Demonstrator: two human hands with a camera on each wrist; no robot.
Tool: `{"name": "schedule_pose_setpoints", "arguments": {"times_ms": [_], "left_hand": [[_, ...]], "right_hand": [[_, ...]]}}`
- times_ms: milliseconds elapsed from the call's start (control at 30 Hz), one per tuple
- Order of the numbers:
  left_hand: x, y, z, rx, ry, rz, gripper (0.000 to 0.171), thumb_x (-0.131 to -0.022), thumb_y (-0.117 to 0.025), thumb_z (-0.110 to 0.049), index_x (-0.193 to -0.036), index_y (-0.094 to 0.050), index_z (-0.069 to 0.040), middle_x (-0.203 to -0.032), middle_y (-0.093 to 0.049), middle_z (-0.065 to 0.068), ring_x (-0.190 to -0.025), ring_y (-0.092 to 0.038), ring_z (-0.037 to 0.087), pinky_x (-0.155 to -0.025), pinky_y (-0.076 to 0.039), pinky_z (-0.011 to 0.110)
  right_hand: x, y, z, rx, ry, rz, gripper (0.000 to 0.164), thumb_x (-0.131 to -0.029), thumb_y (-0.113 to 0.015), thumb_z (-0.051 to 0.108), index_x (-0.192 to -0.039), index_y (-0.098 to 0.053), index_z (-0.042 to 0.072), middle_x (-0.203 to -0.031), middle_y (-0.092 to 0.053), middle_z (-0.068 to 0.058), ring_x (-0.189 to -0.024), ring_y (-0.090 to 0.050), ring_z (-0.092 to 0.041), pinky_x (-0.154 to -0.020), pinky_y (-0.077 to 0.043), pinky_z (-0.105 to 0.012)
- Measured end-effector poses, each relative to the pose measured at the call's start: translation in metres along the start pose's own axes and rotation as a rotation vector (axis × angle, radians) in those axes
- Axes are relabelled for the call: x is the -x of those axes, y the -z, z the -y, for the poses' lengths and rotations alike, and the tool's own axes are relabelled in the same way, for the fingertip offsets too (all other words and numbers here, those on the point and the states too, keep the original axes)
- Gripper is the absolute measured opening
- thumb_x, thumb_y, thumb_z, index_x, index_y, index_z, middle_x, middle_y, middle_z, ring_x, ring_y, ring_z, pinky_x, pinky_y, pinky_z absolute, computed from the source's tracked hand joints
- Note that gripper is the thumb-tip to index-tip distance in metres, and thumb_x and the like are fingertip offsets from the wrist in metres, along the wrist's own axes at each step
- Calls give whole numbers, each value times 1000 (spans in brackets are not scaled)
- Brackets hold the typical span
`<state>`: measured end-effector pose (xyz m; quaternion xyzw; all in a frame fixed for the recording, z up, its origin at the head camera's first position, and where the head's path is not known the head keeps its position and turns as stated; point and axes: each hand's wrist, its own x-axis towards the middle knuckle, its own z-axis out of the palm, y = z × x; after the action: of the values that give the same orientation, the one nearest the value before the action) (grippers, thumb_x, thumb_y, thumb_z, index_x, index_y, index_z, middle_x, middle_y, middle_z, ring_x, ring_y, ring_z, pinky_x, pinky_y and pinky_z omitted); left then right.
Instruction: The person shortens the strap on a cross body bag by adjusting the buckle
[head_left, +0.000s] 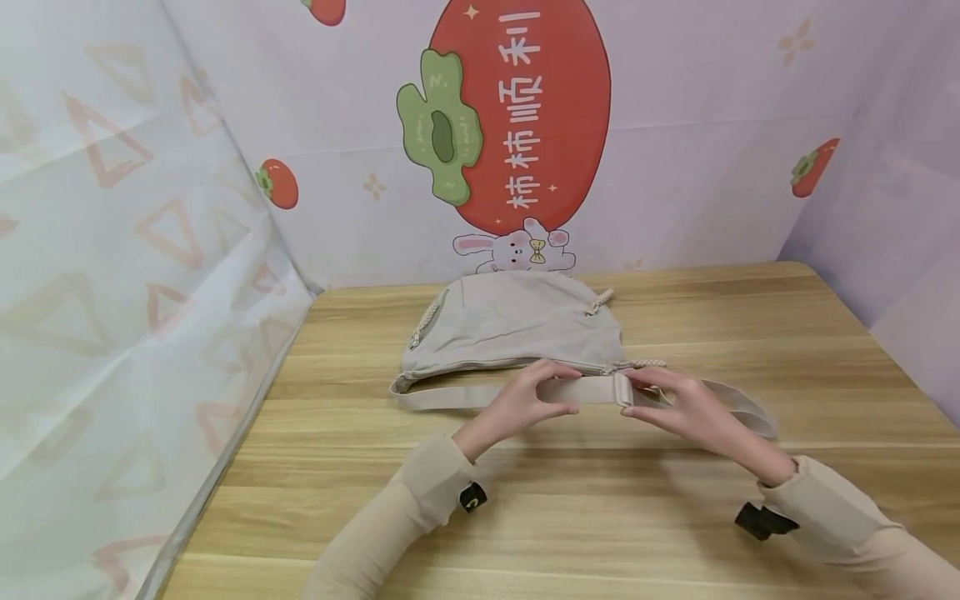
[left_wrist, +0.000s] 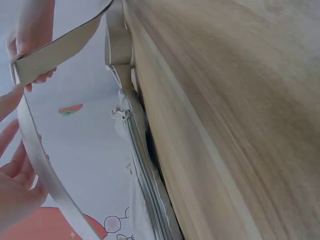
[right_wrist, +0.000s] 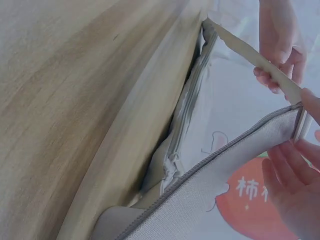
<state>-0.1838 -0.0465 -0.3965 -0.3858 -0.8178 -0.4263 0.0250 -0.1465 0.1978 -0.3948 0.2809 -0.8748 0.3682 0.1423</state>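
A pale beige fabric bag [head_left: 517, 321] lies flat on the table, its zipper edge facing me. The webbing strap [head_left: 450, 398] runs along that edge, its middle raised between both hands. At the strap's bare stretch, my left hand [head_left: 525, 398] holds it with thumb at the lower edge and fingers at the upper. My right hand [head_left: 686, 408] pinches the pale strap slider [head_left: 623, 389] by its top and bottom. In the right wrist view, the doubled strap [right_wrist: 200, 195] passes up to the slider. Near the bag's corner shows a zipper pull [right_wrist: 175, 162].
The wooden table [head_left: 570, 517] reaches a printed cloth backdrop [head_left: 352, 108] behind the bag. Another patterned cloth [head_left: 112, 333] hangs along the left side. Short braided cords [head_left: 600, 302] stick out from the bag. A loop of strap [head_left: 750, 412] lies to the right.
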Motion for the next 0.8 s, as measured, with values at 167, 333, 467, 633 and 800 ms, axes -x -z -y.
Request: {"name": "schedule_pose_setpoints", "arguments": {"times_ms": [167,333,467,633,800], "left_hand": [[7,0,0,-113,-164,-76,36,-72,-73,-15,-105,-63,-5,-97,-57,4,-91,-54,13,-81,-42,17],[10,-1,-1,-200,-304,-108,38,-72,-73,-15,-106,-62,-3,-100,-57,5,-93,-54,12,-80,-41,13],[11,-1,-3,-225,-317,-119,34,-74,-72,-12,-105,-63,-3,-101,-59,6,-93,-55,13,-80,-41,13],[12,-1,-5,-220,-360,-109,30,-75,-71,-11,-103,-65,-2,-101,-62,7,-93,-57,13,-80,-42,13],[13,-3,-5,-230,-397,-103,27,-76,-69,-12,-101,-66,-3,-101,-62,7,-95,-56,13,-81,-41,12]], "right_hand": [[1,2,4,9,-11,-16,44,-67,-76,13,-106,-62,0,-103,-63,-11,-92,-58,-22,-73,-45,-14],[2,4,9,-1,-36,-27,44,-67,-76,15,-107,-63,2,-106,-62,-12,-101,-54,-30,-81,-33,-3],[2,7,13,-33,-56,-17,44,-69,-75,15,-109,-62,3,-109,-61,-13,-105,-51,-31,-83,-32,-4],[3,10,17,-50,-75,-1,44,-70,-74,15,-111,-61,5,-112,-60,-13,-111,-48,-26,-92,-37,-23],[2,12,19,-56,-79,17,44,-71,-74,16,-112,-61,7,-113,-59,-12,-111,-47,-24,-91,-38,-23]]}}
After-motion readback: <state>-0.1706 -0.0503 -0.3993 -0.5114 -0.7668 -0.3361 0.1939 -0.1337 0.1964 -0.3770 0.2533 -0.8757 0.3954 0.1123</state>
